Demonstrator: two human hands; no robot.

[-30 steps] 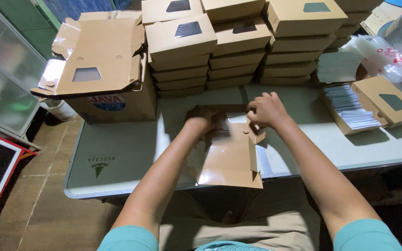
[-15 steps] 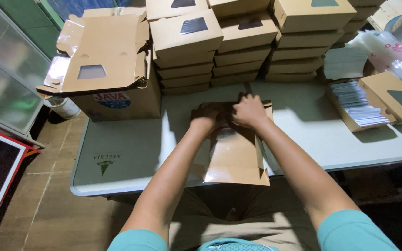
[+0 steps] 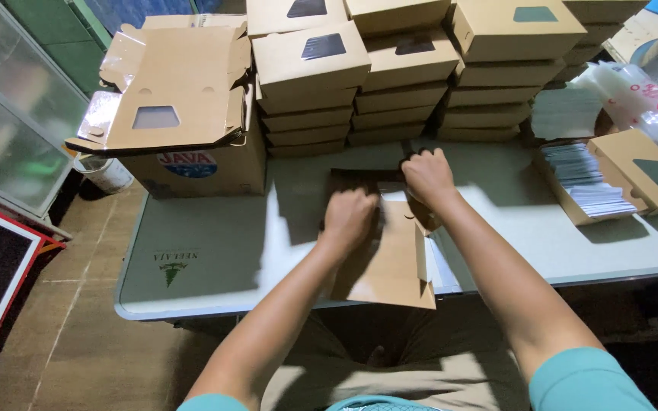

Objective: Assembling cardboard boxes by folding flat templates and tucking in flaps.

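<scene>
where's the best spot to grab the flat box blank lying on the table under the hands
Probably the near end of the flat cardboard blank, from the person's side: that end overhangs the table edge, so fingers can slip under it. The far end lies flat beneath the left hand and right hand, with stacked boxes crowding behind.

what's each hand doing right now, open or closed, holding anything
Left hand: closed, knuckles up, pressing on the flat cardboard box blank.
Right hand: closed, gripping the far end of the same blank.
</scene>
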